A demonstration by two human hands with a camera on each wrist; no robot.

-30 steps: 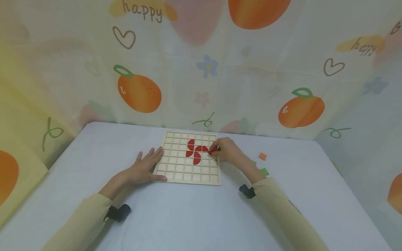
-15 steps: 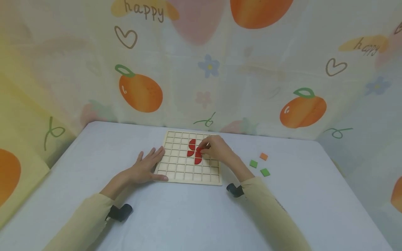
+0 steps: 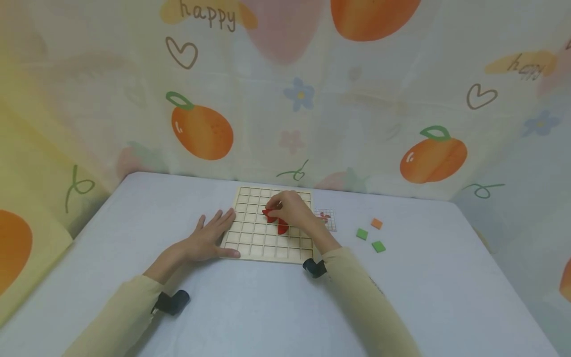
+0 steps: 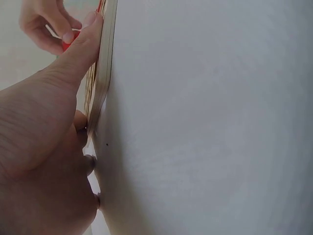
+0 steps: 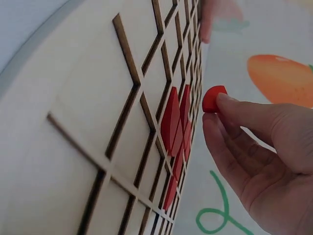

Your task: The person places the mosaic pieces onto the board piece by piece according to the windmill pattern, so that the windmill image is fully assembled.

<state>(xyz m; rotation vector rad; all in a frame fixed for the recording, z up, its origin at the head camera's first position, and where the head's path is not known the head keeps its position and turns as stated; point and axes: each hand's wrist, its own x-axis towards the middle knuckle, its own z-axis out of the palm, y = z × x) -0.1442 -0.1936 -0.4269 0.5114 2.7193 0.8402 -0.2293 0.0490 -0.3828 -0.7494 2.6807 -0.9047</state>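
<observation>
A pale wooden grid board [image 3: 254, 243] lies on the white table. My left hand [image 3: 205, 243] rests on its left edge with fingers spread, the thumb at the near corner. Over the board's middle, my right hand [image 3: 292, 210] pinches a red tile [image 5: 212, 99] with a rounded edge between thumb and fingers. In the right wrist view that tile is held apart from the board's face. Several red tiles [image 5: 170, 122] sit in the grid's cells there. In the head view the right hand hides part of them, though one red tile [image 3: 283, 227] shows below it.
A small card [image 3: 331, 223] with a printed grid and red pinwheel lies right of the board, partly behind the right wrist. Farther right are two green tiles, one a green square [image 3: 362, 234], and an orange square [image 3: 376, 223]. A printed cloth [image 3: 258, 124] hangs behind the table.
My right hand has moved left across the board with the red tile, from its right side to the middle. The card and green tiles have come into sight. My left hand stays put.
</observation>
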